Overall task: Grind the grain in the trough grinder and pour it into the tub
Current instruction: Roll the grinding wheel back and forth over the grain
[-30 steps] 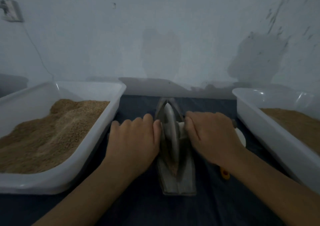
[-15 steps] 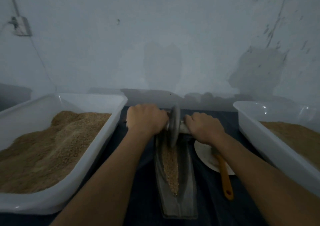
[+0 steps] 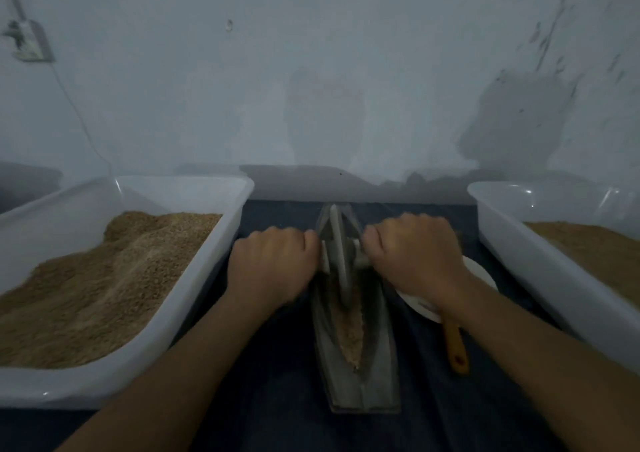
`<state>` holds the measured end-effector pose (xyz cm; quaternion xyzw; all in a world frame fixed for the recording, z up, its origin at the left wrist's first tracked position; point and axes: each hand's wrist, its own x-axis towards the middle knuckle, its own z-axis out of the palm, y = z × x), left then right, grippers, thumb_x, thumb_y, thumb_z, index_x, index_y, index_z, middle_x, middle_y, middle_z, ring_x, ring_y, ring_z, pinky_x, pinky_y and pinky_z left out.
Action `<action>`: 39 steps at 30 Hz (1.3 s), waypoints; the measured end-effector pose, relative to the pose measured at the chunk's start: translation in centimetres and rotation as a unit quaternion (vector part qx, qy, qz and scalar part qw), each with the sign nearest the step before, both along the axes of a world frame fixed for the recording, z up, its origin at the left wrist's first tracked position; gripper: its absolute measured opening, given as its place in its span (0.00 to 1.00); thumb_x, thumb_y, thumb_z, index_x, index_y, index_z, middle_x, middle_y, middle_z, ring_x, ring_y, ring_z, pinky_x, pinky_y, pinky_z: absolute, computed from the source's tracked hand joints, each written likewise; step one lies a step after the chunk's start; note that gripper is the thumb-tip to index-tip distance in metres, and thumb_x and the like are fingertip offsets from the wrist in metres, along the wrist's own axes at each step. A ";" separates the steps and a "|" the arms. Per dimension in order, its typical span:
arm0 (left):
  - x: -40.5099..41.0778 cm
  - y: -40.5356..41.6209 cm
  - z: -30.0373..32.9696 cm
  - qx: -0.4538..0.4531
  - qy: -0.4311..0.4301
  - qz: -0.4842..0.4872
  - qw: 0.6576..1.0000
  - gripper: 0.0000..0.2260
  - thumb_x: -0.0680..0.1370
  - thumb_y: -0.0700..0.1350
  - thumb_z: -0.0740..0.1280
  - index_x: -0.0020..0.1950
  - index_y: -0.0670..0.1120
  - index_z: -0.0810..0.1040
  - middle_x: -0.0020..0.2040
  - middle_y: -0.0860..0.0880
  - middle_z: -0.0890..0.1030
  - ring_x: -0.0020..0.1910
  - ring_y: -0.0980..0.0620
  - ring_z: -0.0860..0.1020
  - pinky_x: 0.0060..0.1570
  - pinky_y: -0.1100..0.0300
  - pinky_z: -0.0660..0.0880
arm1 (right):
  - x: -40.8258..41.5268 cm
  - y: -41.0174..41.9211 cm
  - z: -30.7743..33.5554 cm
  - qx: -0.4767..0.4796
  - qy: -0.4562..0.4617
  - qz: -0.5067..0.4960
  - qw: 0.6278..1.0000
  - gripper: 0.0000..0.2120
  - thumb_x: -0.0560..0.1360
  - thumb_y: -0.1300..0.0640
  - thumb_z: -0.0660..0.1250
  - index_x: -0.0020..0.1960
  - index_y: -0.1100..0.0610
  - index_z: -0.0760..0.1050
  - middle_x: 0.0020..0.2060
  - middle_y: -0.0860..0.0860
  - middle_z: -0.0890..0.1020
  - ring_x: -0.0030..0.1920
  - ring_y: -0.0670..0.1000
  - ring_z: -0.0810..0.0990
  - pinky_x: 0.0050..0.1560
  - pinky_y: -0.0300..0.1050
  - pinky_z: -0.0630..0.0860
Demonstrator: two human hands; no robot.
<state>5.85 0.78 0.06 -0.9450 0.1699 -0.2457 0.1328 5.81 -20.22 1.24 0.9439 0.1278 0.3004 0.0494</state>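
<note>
Gripping the axle on either side of the grinding wheel (image 3: 337, 254), the left hand (image 3: 273, 271) and right hand (image 3: 415, 261) had their fingers curled round its ends at the centre of the frame. That wheel stood upright in the trough grinder (image 3: 356, 330), where crushed grain (image 3: 349, 334) lay along the groove. At the left edge sat a white tub (image 3: 194, 278) heaped with grain, another tub (image 3: 519, 243) at the right. A white dish (image 3: 481, 275) and orange-handled tool (image 3: 455, 347) lay just right of the trough.
</note>
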 end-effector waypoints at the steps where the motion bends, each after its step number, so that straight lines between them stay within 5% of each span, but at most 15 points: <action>1: 2.0 -0.5 0.3 -0.009 0.010 0.019 1.000 0.10 0.85 0.47 0.52 0.52 0.47 0.71 0.45 0.48 0.74 0.42 0.45 0.75 0.37 0.55 0.67 | 2.3 -0.1 0.4 0.002 0.036 -0.017 0.999 0.22 0.79 0.45 0.41 0.33 0.51 0.63 0.29 0.47 0.66 0.33 0.54 0.69 0.32 0.46 0.59; 5: 6.5 -1.2 1.6 -0.086 0.089 0.047 0.991 0.12 0.85 0.47 0.50 0.48 0.46 0.70 0.41 0.48 0.69 0.39 0.46 0.68 0.42 0.52 0.65 | 7.1 -0.2 1.9 0.017 0.141 -0.048 0.989 0.22 0.82 0.46 0.47 0.39 0.54 0.71 0.38 0.52 0.76 0.38 0.56 0.73 0.35 0.48 0.62; 9: 1.8 -0.3 -0.1 -0.067 -0.017 0.003 0.998 0.08 0.85 0.48 0.51 0.49 0.49 0.66 0.42 0.50 0.73 0.37 0.47 0.69 0.36 0.56 0.67 | 2.2 -0.2 0.4 -0.050 0.019 0.010 0.999 0.17 0.81 0.51 0.47 0.43 0.55 0.71 0.35 0.51 0.74 0.34 0.54 0.69 0.33 0.46 0.64; 13: -4.2 1.6 -1.6 -0.139 -0.035 -0.085 0.986 0.13 0.86 0.55 0.45 0.48 0.57 0.65 0.38 0.56 0.72 0.33 0.52 0.71 0.35 0.54 0.71 | -5.2 -0.3 -1.2 0.058 -0.039 0.044 0.997 0.16 0.84 0.48 0.48 0.38 0.47 0.61 0.30 0.43 0.64 0.29 0.49 0.63 0.34 0.49 0.62; 17: -4.9 1.6 -1.8 -0.178 -0.055 -0.108 0.977 0.15 0.86 0.57 0.44 0.44 0.59 0.63 0.35 0.56 0.69 0.30 0.54 0.69 0.34 0.53 0.69 | -6.4 -0.8 -1.9 0.045 -0.071 0.060 0.995 0.14 0.84 0.47 0.50 0.40 0.45 0.60 0.31 0.43 0.63 0.30 0.47 0.60 0.35 0.48 0.56; 20: -1.3 0.5 -0.9 -0.128 -0.070 -0.071 0.987 0.19 0.84 0.53 0.41 0.45 0.54 0.68 0.36 0.54 0.75 0.31 0.50 0.74 0.32 0.56 0.71 | -2.3 -0.6 -1.1 0.055 -0.011 0.013 0.998 0.19 0.82 0.46 0.48 0.35 0.50 0.63 0.27 0.44 0.65 0.27 0.49 0.66 0.32 0.45 0.61; 24: 4.7 -1.0 1.1 -0.029 -0.055 -0.006 0.998 0.15 0.84 0.48 0.48 0.50 0.47 0.73 0.46 0.46 0.81 0.42 0.43 0.80 0.35 0.54 0.65 | 5.7 -0.7 0.6 0.118 0.128 -0.066 0.983 0.17 0.83 0.47 0.50 0.41 0.54 0.66 0.42 0.53 0.77 0.40 0.56 0.71 0.39 0.49 0.66; 26: 5.7 -1.7 1.7 -0.046 -0.037 0.019 0.998 0.15 0.84 0.48 0.49 0.45 0.48 0.72 0.44 0.45 0.81 0.39 0.44 0.77 0.35 0.54 0.66 | 6.7 -0.9 0.6 0.127 0.166 -0.064 0.976 0.19 0.83 0.45 0.49 0.44 0.54 0.71 0.49 0.56 0.80 0.43 0.57 0.73 0.43 0.50 0.67; 29: 2.8 -2.0 0.9 -0.066 -0.069 -0.018 0.995 0.16 0.82 0.45 0.43 0.42 0.49 0.67 0.37 0.49 0.73 0.33 0.48 0.68 0.33 0.56 0.62 | 3.3 -1.3 -0.6 0.054 0.113 -0.049 0.991 0.12 0.84 0.52 0.52 0.43 0.54 0.65 0.39 0.51 0.73 0.40 0.56 0.71 0.38 0.50 0.66; 31: -0.2 -0.7 -0.2 -0.128 -0.065 -0.053 0.988 0.18 0.82 0.49 0.38 0.42 0.51 0.65 0.35 0.52 0.70 0.31 0.48 0.69 0.32 0.55 0.62 | -0.5 -0.9 -1.0 0.036 0.044 -0.013 0.998 0.17 0.84 0.51 0.51 0.37 0.53 0.63 0.30 0.47 0.68 0.31 0.53 0.70 0.34 0.47 0.64; 35: -4.8 1.6 -1.9 -0.215 -0.072 -0.098 0.969 0.15 0.85 0.51 0.49 0.39 0.55 0.63 0.29 0.55 0.69 0.25 0.54 0.68 0.27 0.56 0.64 | -6.2 0.0 -1.0 0.043 -0.078 0.057 0.994 0.19 0.85 0.47 0.47 0.36 0.48 0.62 0.25 0.43 0.63 0.23 0.46 0.61 0.28 0.45 0.58; 39: -2.7 0.9 -1.0 -0.083 -0.094 -0.064 0.990 0.14 0.84 0.49 0.49 0.40 0.52 0.65 0.32 0.54 0.70 0.26 0.51 0.66 0.26 0.59 0.59 | -4.6 -0.4 -1.0 0.070 -0.031 0.019 0.997 0.22 0.83 0.48 0.47 0.31 0.49 0.63 0.23 0.44 0.63 0.22 0.44 0.60 0.28 0.41 0.53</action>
